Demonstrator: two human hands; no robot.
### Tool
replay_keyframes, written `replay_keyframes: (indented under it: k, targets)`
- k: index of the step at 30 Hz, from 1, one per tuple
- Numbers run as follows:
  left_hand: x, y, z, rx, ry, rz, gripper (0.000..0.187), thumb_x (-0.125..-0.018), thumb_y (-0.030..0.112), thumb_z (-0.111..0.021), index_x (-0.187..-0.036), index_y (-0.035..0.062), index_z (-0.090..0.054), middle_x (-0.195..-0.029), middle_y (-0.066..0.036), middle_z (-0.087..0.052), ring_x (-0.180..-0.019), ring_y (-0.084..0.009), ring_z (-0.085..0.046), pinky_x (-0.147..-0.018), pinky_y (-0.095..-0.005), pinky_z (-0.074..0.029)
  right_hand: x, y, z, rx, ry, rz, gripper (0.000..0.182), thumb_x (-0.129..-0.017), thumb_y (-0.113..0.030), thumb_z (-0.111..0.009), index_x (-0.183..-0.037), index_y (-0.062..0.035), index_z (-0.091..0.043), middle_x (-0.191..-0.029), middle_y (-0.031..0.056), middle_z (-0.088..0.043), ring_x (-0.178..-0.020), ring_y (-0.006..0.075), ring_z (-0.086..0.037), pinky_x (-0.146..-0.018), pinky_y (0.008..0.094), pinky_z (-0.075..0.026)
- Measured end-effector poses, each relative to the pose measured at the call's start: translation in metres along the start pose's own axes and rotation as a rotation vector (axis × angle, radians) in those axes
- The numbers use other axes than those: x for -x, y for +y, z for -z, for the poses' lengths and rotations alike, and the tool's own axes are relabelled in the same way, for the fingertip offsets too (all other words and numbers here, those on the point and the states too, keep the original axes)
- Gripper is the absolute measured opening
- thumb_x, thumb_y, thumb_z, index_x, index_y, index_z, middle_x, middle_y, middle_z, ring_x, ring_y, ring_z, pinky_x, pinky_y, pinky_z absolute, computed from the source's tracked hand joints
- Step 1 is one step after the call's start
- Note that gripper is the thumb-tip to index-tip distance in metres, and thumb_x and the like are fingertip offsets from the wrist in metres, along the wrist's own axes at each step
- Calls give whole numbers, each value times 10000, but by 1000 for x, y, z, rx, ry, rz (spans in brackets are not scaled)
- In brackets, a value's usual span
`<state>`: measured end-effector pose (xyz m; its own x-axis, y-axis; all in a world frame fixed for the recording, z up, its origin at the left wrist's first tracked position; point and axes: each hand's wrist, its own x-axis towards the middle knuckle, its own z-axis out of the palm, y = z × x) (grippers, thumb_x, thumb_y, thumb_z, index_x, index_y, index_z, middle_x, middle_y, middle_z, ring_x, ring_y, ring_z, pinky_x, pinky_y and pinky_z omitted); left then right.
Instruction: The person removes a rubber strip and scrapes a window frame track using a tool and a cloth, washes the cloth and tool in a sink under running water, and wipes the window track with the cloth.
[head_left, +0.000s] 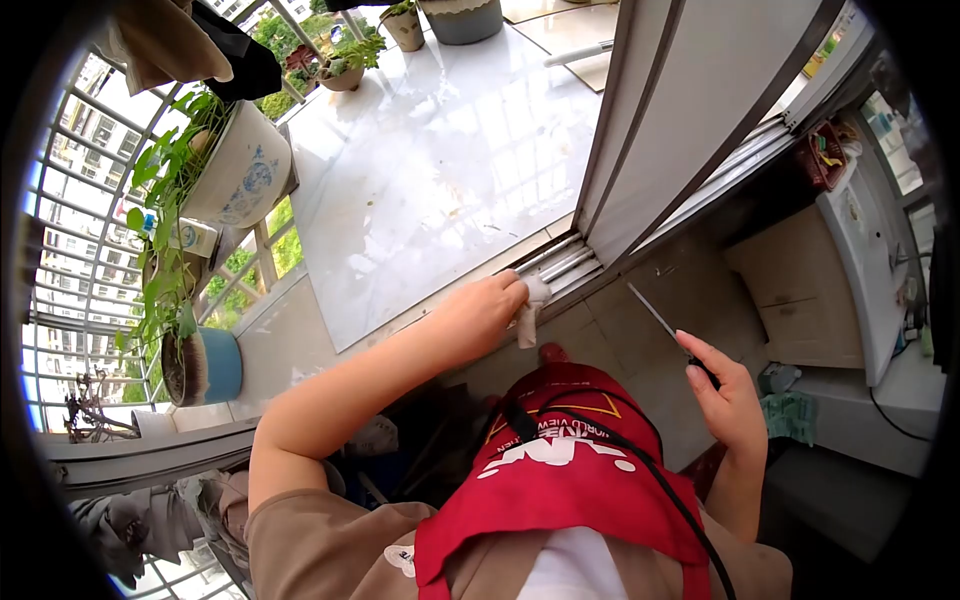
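My left hand (490, 312) is closed on a pale crumpled cloth (530, 325) at the sliding door's track (565, 264). Part of the cloth hangs down below the fingers. Out to the right, my right hand (728, 395) grips a screwdriver (656, 316) by its dark handle, which the fingers partly cover. The long thin metal shaft points up and left, apart from the track.
A sliding door panel (690, 110) stands right of the track. Beyond lies a glossy tiled balcony floor (430, 180). Planters, including a white-and-blue one (245, 175) and a blue pot (215, 365), line the railing. A white sink counter (860, 260) is at right.
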<state>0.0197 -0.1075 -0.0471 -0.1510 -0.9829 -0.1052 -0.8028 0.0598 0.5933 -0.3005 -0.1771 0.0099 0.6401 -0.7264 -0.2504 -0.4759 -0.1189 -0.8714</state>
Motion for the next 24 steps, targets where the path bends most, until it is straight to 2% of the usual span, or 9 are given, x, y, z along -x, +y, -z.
replay_keyframes:
  k: [3,6,8,9,10,12,17,21,24]
  targets:
    - [-53,1,-33,11,131,2,197,-819,31,-576,-1016,34,-587,-1036,-172,-571,-983,-349,-589,-807,-419,-500,-1,8,-8,1,23,93,384,-913,-22,-542,-1295,-39,-579,-1203,134,-662,-1051,167,-634,-897,284,-459]
    - [-69,-2,-56,-73,238,-39,267,-813,37,-587,-1080,39,-599,-977,-175,-594,-967,-353,-598,-831,-423,-498,-7,-3,-24,22,59,-63,407,-918,-31,-512,-1319,-74,-565,-1076,138,-685,-937,224,-656,-825,338,-485]
    - [-57,-7,-53,-33,257,-83,309,-810,44,-602,-1119,36,-605,-1016,-179,-609,-979,-350,-603,-857,-423,-495,-17,2,-38,289,16,-17,423,-924,-58,-477,-1340,-105,-544,-929,143,-662,-807,292,-639,-756,395,-491]
    - [-48,-8,-48,32,283,-77,328,-817,54,-612,-1144,34,-606,-1048,-159,-634,-989,-341,-606,-858,-407,-496,-23,15,-48,339,29,154,454,-917,-73,-462,-1364,-130,-518,-852,173,-623,-752,356,-622,-713,437,-506]
    - [-42,-11,-44,36,270,-86,328,-817,54,-612,-1144,34,-606,-1048,-159,-634,-989,-341,-606,-858,-407,-496,-30,19,-57,335,38,141,454,-917,-73,-462,-1364,-130,-518,-852,173,-623,-752,356,-622,-713,437,-506]
    - [-30,-16,-42,134,262,68,359,-820,56,-620,-1177,32,-597,-1025,-141,-660,-987,-334,-609,-849,-399,-496,-43,14,-75,674,92,-31,500,-891,-68,-502,-1384,-154,-501,-853,190,-624,-731,361,-638,-691,446,-528]
    - [-42,-12,-65,17,470,-46,138,-819,104,-644,-923,21,-680,-905,-154,-652,-897,-345,-612,-814,-433,-490,-62,-16,-90,690,-11,-215,530,-859,-65,-521,-1387,-107,-493,-831,214,-660,-805,378,-661,-738,465,-532]
    - [-8,-12,-51,-179,227,121,93,-819,110,-649,-851,23,-653,-803,-147,-621,-834,-346,-606,-752,-444,-485,-46,-22,-104,497,-121,-81,437,-879,-79,-483,-1308,-77,-570,-835,250,-657,-807,411,-643,-759,495,-514]
    - [10,-22,-55,-102,313,91,107,-808,112,-651,-871,25,-656,-795,-143,-619,-822,-343,-606,-747,-429,-490,-42,-37,-116,664,-184,-153,508,-859,-65,-513,-1366,-99,-515,-801,220,-661,-773,380,-658,-714,473,-529]
